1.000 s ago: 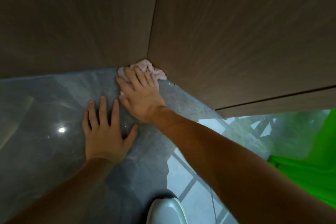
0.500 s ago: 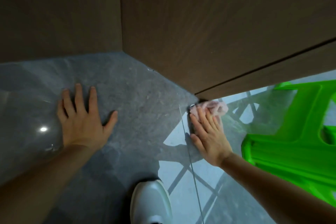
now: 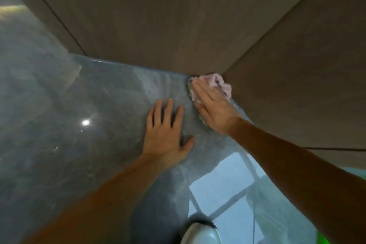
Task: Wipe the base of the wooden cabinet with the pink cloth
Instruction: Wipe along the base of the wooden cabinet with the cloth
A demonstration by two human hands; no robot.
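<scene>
Brown wood grain fills the upper part of the view: the wooden cabinet [image 3: 178, 22] shows two broad faces that meet in an inside corner low down, where they reach the glossy grey stone floor [image 3: 59, 105]. The crumpled pink cloth [image 3: 218, 83] sits right in that corner, touching the foot of the cabinet on both sides and lying on the floor. The right hand [image 3: 214, 109] lies flat on top of the cloth, fingers straight and held close together, palm pressing it down; part of the cloth bulges out beyond the fingertips towards the cabinet corner, and a little of it shows along the hand's edge. The left hand [image 3: 166, 132] rests on the bare floor just beside the cloth, on the side away from the cabinet's right face, palm down with fingers spread and thumb out, holding nothing. Both forearms are bare. Well away from the cabinet, at the bottom edge, the toe of a white shoe [image 3: 200, 233] shows on the floor. A bright spot of light reflects in the floor farther from the cloth than the left hand.
</scene>
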